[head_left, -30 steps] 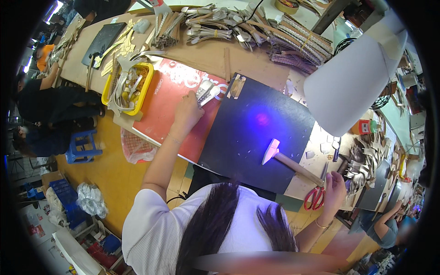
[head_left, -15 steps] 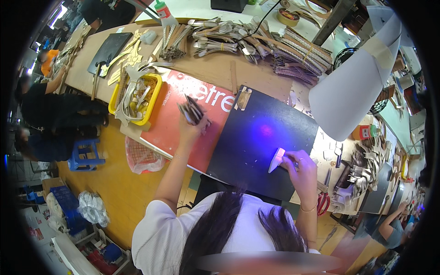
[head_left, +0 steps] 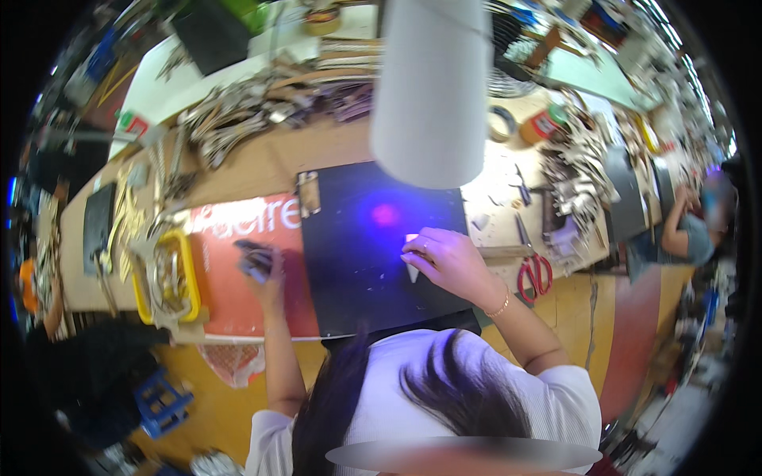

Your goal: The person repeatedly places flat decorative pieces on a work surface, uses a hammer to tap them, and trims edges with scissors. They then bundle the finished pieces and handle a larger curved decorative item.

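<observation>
My left hand (head_left: 271,278) is over the red board (head_left: 246,305), closed around a small stack of dark, flat pieces (head_left: 255,258); motion blurs it, so their exact kind is unclear. To the right, my right hand (head_left: 454,260) pinches a small white pointed piece (head_left: 413,273) above the black mat (head_left: 349,278). My fingers cover part of that piece, and its upper end catches a pinkish glow. A blue-violet light with a pink centre falls on the mat just beyond my right hand.
A white tube-like lamp shade (head_left: 429,103) hangs over the mat's far edge. Left stands a yellow basket (head_left: 195,285) of pale strips. Red-handled scissors (head_left: 535,278) lie right, near an orange bottle (head_left: 541,125). Strip bundles (head_left: 230,127) line the back. A co-worker sits far right.
The view has swung, shifting the table leftward in the picture. My right hand still pinches the white piece, now turned more over the fingers; my left hand keeps the stack.
</observation>
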Motion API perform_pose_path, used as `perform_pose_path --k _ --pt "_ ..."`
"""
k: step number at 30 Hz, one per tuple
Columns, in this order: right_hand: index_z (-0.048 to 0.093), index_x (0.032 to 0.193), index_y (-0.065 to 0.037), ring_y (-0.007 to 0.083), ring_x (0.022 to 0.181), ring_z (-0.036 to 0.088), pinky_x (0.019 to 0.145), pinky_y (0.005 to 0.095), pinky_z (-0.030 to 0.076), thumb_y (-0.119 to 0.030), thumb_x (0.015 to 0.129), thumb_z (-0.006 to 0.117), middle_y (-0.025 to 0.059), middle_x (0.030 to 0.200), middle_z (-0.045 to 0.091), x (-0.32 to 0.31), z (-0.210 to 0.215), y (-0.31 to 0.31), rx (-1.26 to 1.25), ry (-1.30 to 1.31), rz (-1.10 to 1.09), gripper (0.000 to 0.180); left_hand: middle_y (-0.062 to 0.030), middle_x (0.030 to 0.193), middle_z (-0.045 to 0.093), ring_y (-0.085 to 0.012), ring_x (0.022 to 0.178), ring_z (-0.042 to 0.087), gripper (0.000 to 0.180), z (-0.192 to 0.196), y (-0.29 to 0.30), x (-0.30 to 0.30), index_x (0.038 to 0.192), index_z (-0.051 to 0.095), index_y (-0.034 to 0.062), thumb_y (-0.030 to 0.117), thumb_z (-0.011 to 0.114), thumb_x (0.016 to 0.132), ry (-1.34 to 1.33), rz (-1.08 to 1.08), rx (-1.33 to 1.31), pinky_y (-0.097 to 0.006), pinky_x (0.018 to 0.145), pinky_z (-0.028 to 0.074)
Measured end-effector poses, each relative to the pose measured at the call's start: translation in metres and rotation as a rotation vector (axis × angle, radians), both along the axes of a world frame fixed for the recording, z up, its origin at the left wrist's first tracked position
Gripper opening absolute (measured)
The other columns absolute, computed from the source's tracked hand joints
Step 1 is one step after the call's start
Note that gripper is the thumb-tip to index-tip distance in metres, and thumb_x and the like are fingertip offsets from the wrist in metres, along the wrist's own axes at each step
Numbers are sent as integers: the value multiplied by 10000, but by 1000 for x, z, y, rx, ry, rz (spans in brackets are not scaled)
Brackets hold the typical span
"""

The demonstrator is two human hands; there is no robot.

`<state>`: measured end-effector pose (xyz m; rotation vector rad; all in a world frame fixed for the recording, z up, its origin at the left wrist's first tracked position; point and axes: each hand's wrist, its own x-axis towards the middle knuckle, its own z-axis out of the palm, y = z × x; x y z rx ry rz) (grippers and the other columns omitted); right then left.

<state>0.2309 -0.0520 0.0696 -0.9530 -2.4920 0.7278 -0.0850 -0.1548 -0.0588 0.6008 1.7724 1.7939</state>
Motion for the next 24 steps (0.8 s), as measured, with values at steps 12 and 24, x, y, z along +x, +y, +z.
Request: perform_pose_path --k 12,24 --pt "706 928 -33 298 715 675 692 377 525 -51 840 663 157 853 684 166 -8 94 289 -106 -728 99 -59 821 565 -181 726 589 133 61 43 45 1024 527 76 123 609 931 -625 -320 254 -347 718 525" --pt "677 899 -74 346 784 646 719 441 525 -155 876 599 126 886 599 189 -71 94 101 -416 -630 114 -61 729 528 -208 662 596 194 72 47 119 981 522 67 98 661 848 -752 -649 26 -384 672 533"
